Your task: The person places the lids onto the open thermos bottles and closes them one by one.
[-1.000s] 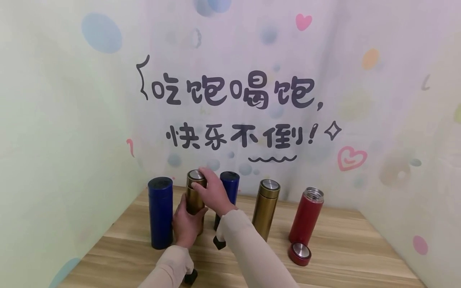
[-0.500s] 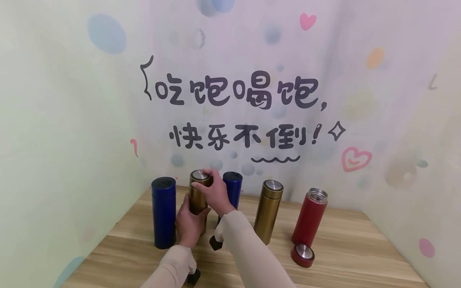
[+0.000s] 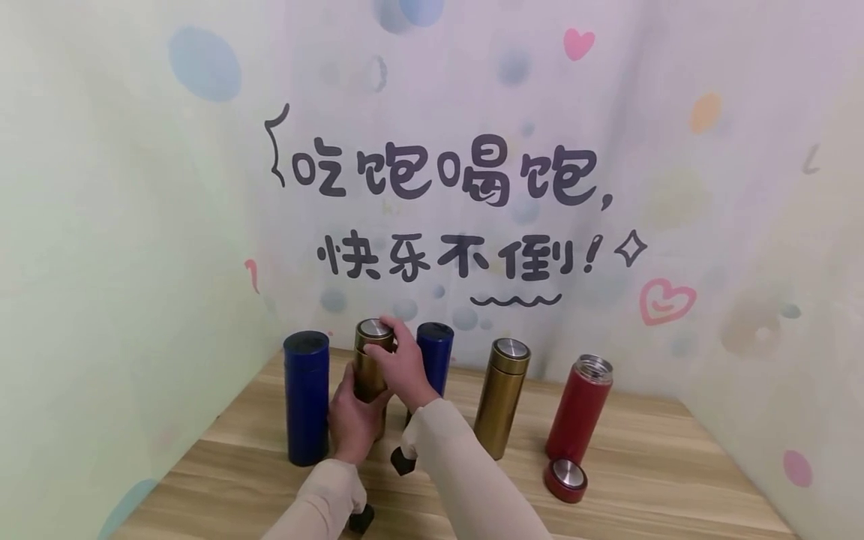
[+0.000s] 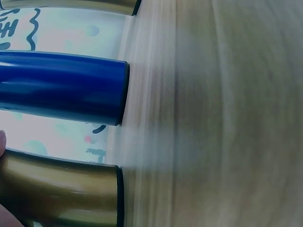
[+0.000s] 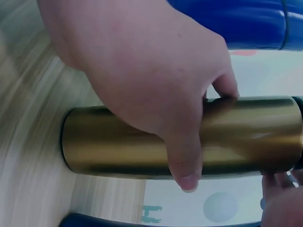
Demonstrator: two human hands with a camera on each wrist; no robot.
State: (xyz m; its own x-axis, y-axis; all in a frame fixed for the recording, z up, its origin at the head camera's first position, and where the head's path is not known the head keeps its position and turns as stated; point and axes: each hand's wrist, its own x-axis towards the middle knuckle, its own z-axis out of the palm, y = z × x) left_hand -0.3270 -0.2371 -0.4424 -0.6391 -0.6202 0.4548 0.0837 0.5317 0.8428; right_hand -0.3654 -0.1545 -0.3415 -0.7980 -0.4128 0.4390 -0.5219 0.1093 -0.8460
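Note:
A gold thermos with a steel-topped lid stands upright on the wooden table. My left hand wraps its body, thumb across the near side; the right wrist view shows this grip close up. At the top, my right hand holds the lid with thumb and fingers on either side; its fingers enter the right wrist view at the lower right. In the left wrist view only the thermos's lower part and a bit of fingertip show.
A blue thermos stands left of the hands, another blue thermos behind the right hand. Farther right are a second gold thermos and a lidless red thermos, its red lid on the table before it.
The head view has shifted slightly, moving the scene a little right. Both hands stay on the gold thermos; the right thumb and fingers shift slightly around the lid.

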